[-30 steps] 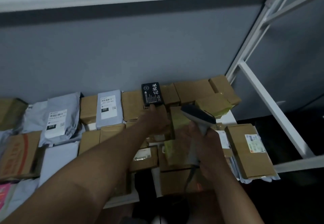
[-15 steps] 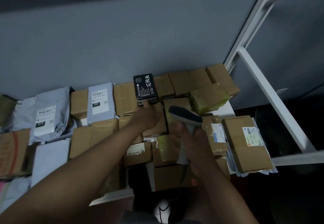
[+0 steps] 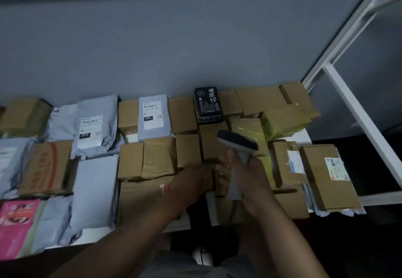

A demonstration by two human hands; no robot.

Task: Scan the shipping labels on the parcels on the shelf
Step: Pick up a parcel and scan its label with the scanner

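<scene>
Brown cardboard parcels and grey mailer bags cover the white shelf (image 3: 304, 135). My right hand (image 3: 250, 182) grips the handle of a grey barcode scanner (image 3: 237, 143), whose head points toward the back over the middle boxes. My left hand (image 3: 193, 182) lies low on a brown parcel (image 3: 141, 197) near the front middle, just left of the scanner handle. Its fingertips are blurred and partly hidden. A black box with white characters (image 3: 207, 103) stands at the back. Two grey mailers show labels marked 010 (image 3: 91, 129) and 231 (image 3: 153, 114).
A flat box with a label (image 3: 326, 175) overhangs the shelf's right end, next to a yellow-taped parcel (image 3: 282, 122). A pink package (image 3: 17, 223) lies front left. White frame bars (image 3: 356, 112) run along the right. The grey wall (image 3: 174, 49) closes the back.
My left hand has drawn back from the black box at the rear to a parcel near the front. The scanner has stayed over the middle boxes. The view has tilted downward.
</scene>
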